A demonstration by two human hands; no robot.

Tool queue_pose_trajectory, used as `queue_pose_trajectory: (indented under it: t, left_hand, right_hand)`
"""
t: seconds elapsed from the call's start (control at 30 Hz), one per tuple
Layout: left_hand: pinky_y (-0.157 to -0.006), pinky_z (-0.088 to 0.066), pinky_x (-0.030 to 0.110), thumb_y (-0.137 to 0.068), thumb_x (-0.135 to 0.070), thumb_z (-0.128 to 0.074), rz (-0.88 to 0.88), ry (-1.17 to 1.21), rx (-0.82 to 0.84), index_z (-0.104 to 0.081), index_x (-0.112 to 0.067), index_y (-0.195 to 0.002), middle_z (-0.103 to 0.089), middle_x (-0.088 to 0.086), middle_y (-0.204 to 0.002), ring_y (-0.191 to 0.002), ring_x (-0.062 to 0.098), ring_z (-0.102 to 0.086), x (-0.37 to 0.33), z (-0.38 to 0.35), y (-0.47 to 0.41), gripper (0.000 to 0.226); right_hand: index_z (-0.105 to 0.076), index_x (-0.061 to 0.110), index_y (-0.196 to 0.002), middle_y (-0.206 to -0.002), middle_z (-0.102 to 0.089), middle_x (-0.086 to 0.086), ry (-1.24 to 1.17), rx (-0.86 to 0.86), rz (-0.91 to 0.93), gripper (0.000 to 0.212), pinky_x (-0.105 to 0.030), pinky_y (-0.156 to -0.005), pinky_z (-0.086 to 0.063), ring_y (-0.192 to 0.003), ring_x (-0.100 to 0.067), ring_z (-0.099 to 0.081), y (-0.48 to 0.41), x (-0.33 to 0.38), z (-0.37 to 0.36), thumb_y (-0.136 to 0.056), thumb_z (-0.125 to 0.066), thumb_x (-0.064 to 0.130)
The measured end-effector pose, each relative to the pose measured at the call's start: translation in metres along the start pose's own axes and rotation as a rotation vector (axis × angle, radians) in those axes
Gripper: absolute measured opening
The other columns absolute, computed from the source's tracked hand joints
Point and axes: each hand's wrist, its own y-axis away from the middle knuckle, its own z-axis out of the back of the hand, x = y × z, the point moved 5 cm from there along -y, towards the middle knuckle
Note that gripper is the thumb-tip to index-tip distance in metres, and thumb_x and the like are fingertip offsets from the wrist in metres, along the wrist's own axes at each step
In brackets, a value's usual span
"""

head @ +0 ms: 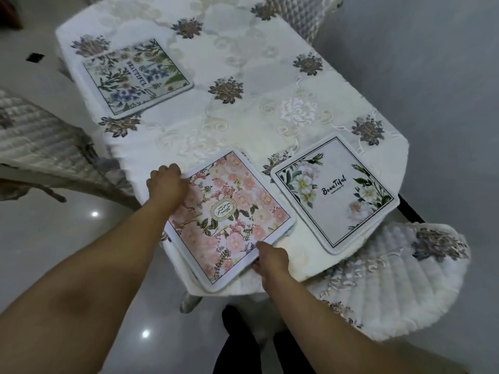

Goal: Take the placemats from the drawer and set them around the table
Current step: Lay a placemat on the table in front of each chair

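A pink floral placemat (232, 217) lies at the near edge of the table (243, 117), its near corner hanging over the edge. My left hand (167, 182) grips its far left corner. My right hand (270, 259) pinches its near right edge. A white placemat with white flowers and black lettering (334, 194) lies to the right, by the table's near right corner. A third placemat with blue and green flowers (135, 76) rests at the far left side. The drawer is out of view.
A white embroidered cloth covers the table. Cushioned chairs stand at the left (40, 147), the near right (391, 268) and the far side (305, 14). Glossy grey floor (54, 238) surrounds the table.
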Motion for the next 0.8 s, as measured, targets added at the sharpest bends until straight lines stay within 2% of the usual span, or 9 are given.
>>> queue_pose_trajectory:
  t: [0.1, 0.17, 0.27, 0.3, 0.4, 0.53, 0.6, 0.7, 0.8]
  left_hand:
    - [-0.073, -0.044, 0.041, -0.090, -0.024, -0.053, -0.016, 0.109, 0.020, -0.055, -0.006, -0.094, -0.062, 0.020, -0.095, -0.089, 0.040, -0.056, 0.003, 0.007, 0.016, 0.018]
    - [-0.065, -0.043, 0.036, -0.092, -0.024, -0.051, -0.031, 0.181, 0.114, -0.053, -0.009, -0.089, -0.063, 0.018, -0.091, -0.082, 0.036, -0.057, 0.002, 0.009, 0.030, 0.015]
    - [-0.051, -0.034, 0.029, -0.092, -0.024, -0.053, -0.058, 0.253, 0.213, -0.052, -0.017, -0.079, -0.061, 0.010, -0.080, -0.066, 0.022, -0.053, -0.003, 0.024, 0.052, 0.015]
    - [-0.050, -0.032, 0.028, -0.091, -0.025, -0.054, -0.068, 0.279, 0.228, -0.052, -0.017, -0.078, -0.060, 0.008, -0.078, -0.064, 0.019, -0.052, -0.006, 0.030, 0.058, 0.016]
    - [-0.051, -0.035, 0.029, -0.091, -0.028, -0.054, -0.090, 0.358, 0.211, -0.054, -0.015, -0.079, -0.060, 0.006, -0.077, -0.065, 0.018, -0.053, -0.024, 0.053, 0.073, 0.018]
    - [-0.051, -0.033, 0.027, -0.090, -0.030, -0.058, -0.074, 0.501, 0.145, -0.057, -0.014, -0.077, -0.058, 0.001, -0.073, -0.063, 0.014, -0.052, -0.063, 0.083, 0.087, 0.021]
    - [-0.051, -0.029, 0.027, -0.090, -0.029, -0.060, -0.048, 0.578, 0.131, -0.049, -0.014, -0.067, -0.051, 0.000, -0.064, -0.058, 0.017, -0.046, -0.086, 0.092, 0.093, 0.029]
    - [-0.055, -0.029, 0.030, -0.089, -0.027, -0.059, -0.029, 0.622, 0.138, -0.038, -0.015, -0.063, -0.041, 0.005, -0.062, -0.057, 0.019, -0.038, -0.120, 0.099, 0.098, 0.035]
    - [-0.054, -0.031, 0.030, -0.090, -0.025, -0.056, -0.022, 0.639, 0.128, -0.040, -0.013, -0.065, -0.042, 0.007, -0.062, -0.057, 0.020, -0.040, -0.161, 0.099, 0.107, 0.032]
  right_hand:
    - [-0.064, 0.008, -0.096, -0.087, -0.071, -0.011, 0.011, 0.000, 0.051, 0.011, -0.042, -0.076, -0.059, -0.079, -0.029, -0.068, 0.012, -0.004, -0.004, -0.085, -0.060, 0.011]
    - [-0.062, 0.011, -0.102, -0.092, -0.070, -0.009, 0.057, -0.031, 0.124, 0.013, -0.039, -0.076, -0.058, -0.082, -0.027, -0.067, 0.015, 0.000, 0.003, -0.091, -0.056, 0.013]
    - [-0.063, 0.009, -0.105, -0.093, -0.070, -0.010, 0.176, -0.142, 0.243, 0.020, -0.045, -0.080, -0.058, -0.082, -0.030, -0.067, 0.022, 0.026, 0.026, -0.090, -0.059, 0.022]
    - [-0.064, 0.009, -0.102, -0.089, -0.070, -0.010, 0.198, -0.170, 0.284, 0.019, -0.045, -0.076, -0.058, -0.078, -0.030, -0.067, 0.026, 0.040, 0.035, -0.090, -0.059, 0.024]
    - [-0.061, 0.009, -0.092, -0.079, -0.067, -0.009, 0.240, -0.220, 0.455, 0.016, -0.032, -0.055, -0.050, -0.066, -0.024, -0.064, 0.038, 0.096, 0.061, -0.094, -0.058, 0.024]
    - [-0.060, 0.012, -0.084, -0.076, -0.068, -0.010, 0.349, -0.225, 0.635, 0.018, -0.036, -0.060, -0.054, -0.066, -0.027, -0.065, 0.047, 0.164, 0.091, -0.092, -0.060, 0.028]
    - [-0.061, 0.011, -0.082, -0.072, -0.067, -0.010, 0.384, -0.226, 0.714, 0.020, -0.031, -0.055, -0.047, -0.062, -0.027, -0.062, 0.048, 0.193, 0.108, -0.091, -0.061, 0.028]
    - [-0.062, 0.008, -0.082, -0.072, -0.064, -0.009, 0.436, -0.225, 0.833, 0.021, -0.027, -0.050, -0.037, -0.062, -0.024, -0.058, 0.049, 0.233, 0.135, -0.092, -0.061, 0.027]
    - [-0.059, 0.009, -0.078, -0.070, -0.060, -0.006, 0.449, -0.193, 0.890, 0.023, -0.030, -0.055, -0.036, -0.064, -0.022, -0.055, 0.034, 0.267, 0.165, -0.091, -0.061, 0.028]
